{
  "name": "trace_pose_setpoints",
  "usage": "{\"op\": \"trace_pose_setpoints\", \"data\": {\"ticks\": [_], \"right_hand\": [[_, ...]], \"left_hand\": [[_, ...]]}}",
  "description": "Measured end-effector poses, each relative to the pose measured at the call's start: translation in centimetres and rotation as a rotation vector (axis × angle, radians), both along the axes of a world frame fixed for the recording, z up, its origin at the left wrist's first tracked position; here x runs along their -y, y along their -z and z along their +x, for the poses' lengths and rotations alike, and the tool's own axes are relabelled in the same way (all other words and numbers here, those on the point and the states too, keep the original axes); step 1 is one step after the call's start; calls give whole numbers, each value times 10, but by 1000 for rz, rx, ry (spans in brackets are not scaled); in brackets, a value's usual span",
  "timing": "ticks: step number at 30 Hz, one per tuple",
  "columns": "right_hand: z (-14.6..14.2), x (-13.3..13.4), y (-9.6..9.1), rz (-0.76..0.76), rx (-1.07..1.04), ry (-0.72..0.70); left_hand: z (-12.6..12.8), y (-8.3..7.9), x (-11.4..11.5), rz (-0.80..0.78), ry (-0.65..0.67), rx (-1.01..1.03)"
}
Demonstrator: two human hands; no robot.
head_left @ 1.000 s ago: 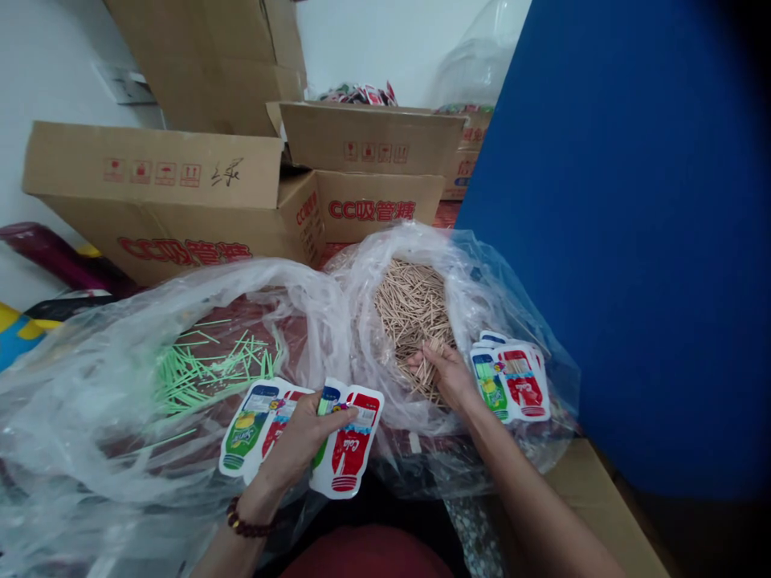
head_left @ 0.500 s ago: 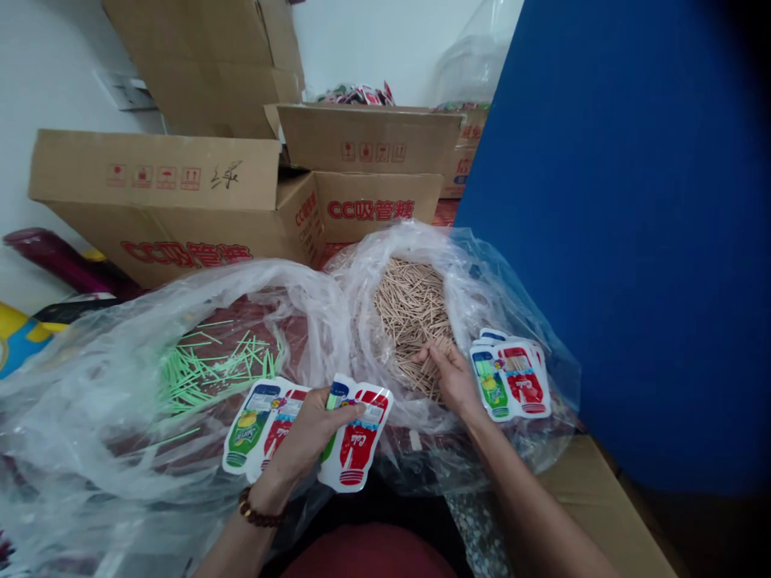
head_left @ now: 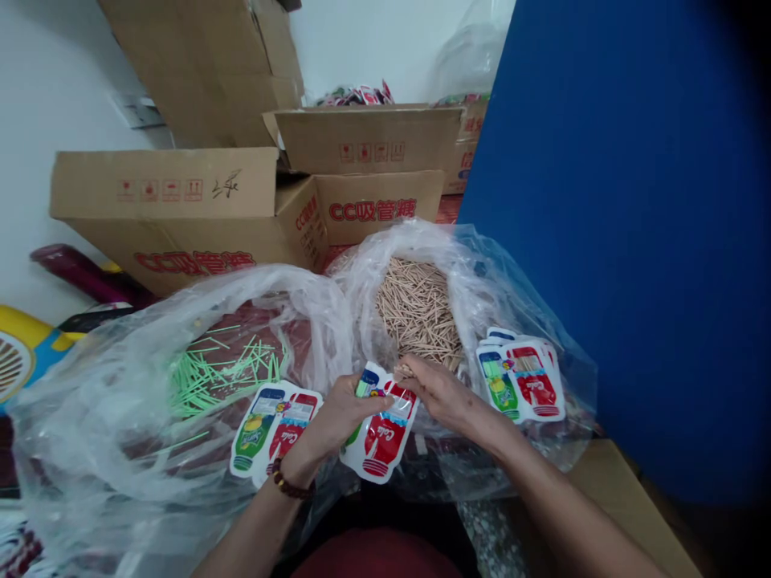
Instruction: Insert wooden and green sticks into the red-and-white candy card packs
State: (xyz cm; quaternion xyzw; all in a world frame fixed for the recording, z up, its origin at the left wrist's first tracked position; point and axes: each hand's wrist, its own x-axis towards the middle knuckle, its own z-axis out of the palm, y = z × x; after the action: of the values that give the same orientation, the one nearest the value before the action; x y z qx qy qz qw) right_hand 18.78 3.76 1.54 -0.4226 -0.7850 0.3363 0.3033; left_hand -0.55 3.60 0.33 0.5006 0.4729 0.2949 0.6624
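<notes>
My left hand [head_left: 340, 413] grips a printed twin pouch [head_left: 385, 441], green on one side and red with "Cola" on the other. At its top edge my right hand [head_left: 442, 393] pinches a few thin brown sticks [head_left: 405, 371], partly hidden by the fingers. A heap of brown sticks [head_left: 418, 309] lies in a clear plastic bag just beyond. Left of it, green sticks [head_left: 205, 377] lie loose in another clear bag. More such pouches [head_left: 256, 429] lie beside my left wrist. To the right rests a stack of pouches [head_left: 536, 385]; its top one shows sticks inside.
Cardboard boxes [head_left: 174, 233] stand along the back, one behind them holding many pouches [head_left: 361, 95]. A tall blue panel [head_left: 614, 241] closes off the right side. A yellow and blue object [head_left: 27, 353] and a dark purple cylinder [head_left: 84, 269] sit at far left.
My right hand has come from the brown heap leftward and nearer to me, to the top of the held pouch, with sticks between its fingers. My left hand has shifted slightly right with the pouch.
</notes>
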Motion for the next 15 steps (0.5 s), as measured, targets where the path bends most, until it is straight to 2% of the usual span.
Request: {"op": "trace_pose_setpoints", "data": {"ticks": [6,9,11,15], "right_hand": [[6,-1,1,-29,-16,18],[9,-1,2,-86,-161,58],[9,-2,1,-140,-418,144],[-4,-3,-3,-200,-1155,345]], "left_hand": [[4,-2,0,110,12,-124],[2,-4,0,109,32,-107],[1,-4,1,85,49,-81],[1,-4,2,-8,98,-7]]}}
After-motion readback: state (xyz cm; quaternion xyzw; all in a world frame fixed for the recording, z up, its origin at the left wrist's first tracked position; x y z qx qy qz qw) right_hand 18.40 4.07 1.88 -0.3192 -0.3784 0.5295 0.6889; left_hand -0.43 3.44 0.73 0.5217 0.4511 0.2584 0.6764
